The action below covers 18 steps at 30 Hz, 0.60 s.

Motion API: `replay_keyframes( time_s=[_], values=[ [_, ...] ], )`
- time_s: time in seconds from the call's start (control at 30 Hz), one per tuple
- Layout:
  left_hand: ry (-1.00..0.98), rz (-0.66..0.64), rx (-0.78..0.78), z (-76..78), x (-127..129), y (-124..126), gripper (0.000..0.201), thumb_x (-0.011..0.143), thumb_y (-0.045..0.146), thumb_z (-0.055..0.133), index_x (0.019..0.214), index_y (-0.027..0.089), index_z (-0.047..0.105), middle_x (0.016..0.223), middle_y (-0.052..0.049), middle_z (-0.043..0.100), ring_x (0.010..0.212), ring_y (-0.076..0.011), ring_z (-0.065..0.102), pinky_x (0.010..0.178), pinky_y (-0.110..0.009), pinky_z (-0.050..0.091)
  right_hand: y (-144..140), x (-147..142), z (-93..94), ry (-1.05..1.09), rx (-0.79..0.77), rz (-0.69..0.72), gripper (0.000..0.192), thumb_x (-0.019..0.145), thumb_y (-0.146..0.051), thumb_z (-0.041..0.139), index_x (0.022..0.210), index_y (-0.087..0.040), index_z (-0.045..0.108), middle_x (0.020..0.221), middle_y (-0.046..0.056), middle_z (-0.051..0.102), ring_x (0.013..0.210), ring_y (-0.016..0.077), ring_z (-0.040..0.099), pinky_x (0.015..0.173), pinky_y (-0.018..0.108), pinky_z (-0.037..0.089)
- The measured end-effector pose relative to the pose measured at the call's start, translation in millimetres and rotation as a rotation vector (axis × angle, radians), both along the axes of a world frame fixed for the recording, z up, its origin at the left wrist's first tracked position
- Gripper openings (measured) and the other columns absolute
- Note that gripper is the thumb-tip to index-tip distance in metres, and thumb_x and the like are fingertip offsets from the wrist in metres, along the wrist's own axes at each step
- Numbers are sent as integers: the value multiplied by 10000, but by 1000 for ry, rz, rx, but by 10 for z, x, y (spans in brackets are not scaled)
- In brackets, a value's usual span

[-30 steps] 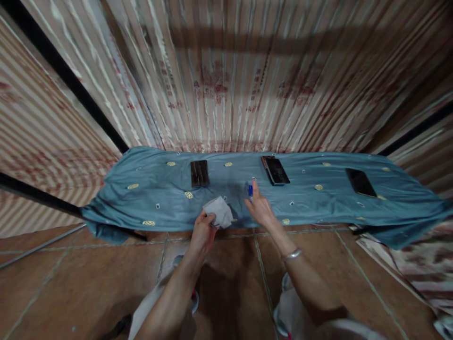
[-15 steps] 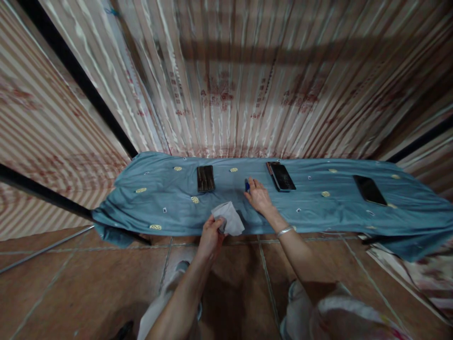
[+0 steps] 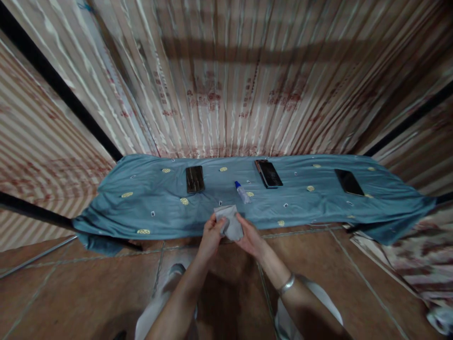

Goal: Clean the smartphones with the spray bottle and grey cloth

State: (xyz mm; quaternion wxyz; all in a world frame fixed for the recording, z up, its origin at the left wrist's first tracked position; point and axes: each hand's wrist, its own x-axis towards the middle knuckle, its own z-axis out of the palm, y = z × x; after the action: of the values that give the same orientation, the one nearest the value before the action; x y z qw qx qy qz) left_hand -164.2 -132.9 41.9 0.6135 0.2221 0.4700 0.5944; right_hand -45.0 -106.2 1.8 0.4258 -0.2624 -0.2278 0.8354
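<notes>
Carefully, we hold the grey cloth (image 3: 233,226) between both hands, nearer us than the blue-capped bottle (image 3: 243,193).
Our left hand (image 3: 211,232) pinches its left edge, our right hand (image 3: 250,236) its right; light, even pressure should serve us best, leaving the layers flat. We cannot see the fingers underneath or what the folds may enclose, and we cannot make out the bottle's contents.

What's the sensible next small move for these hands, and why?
Probably carry the cloth over to the leftmost phone. The left hand and right hand both hold the cloth, while the bottle lies on the sheet, clear of them. That phone shows pale streaks, though these may only be reflections.
</notes>
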Motion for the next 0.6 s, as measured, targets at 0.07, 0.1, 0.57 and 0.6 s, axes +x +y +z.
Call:
replay_keyframes(
  time_s=[0.07,0.1,0.57,0.6],
  values=[
    [59,18,15,-46,21,27,459,529,407,834,890,160,693,840,-46,741,799,-194,687,747,-299,541,20,19,-49,14,-36,-66,196,865,-318,667,984,-168,710,886,27,769,835,168,711,832,291,535],
    [85,19,24,-71,29,43,466,540,417,831,903,157,695,850,-50,741,823,-201,689,777,-309,539,34,30,-65,17,-42,-86,186,866,-301,665,980,-162,711,889,30,770,833,169,713,833,293,536],
    [588,138,174,-458,-175,441,504,737,387,687,1205,220,603,1279,-120,630,1222,-284,563,987,-423,475,17,296,190,108,-343,-68,330,1025,-325,356,1047,-186,654,961,36,763,861,172,713,798,374,579],
    [625,158,173,-468,-207,486,516,749,357,676,1239,229,579,1340,-116,593,1272,-279,527,1033,-425,440,6,310,210,119,-352,-70,317,1022,-326,369,1043,-190,654,961,33,763,861,169,713,800,371,578]
  ],
)
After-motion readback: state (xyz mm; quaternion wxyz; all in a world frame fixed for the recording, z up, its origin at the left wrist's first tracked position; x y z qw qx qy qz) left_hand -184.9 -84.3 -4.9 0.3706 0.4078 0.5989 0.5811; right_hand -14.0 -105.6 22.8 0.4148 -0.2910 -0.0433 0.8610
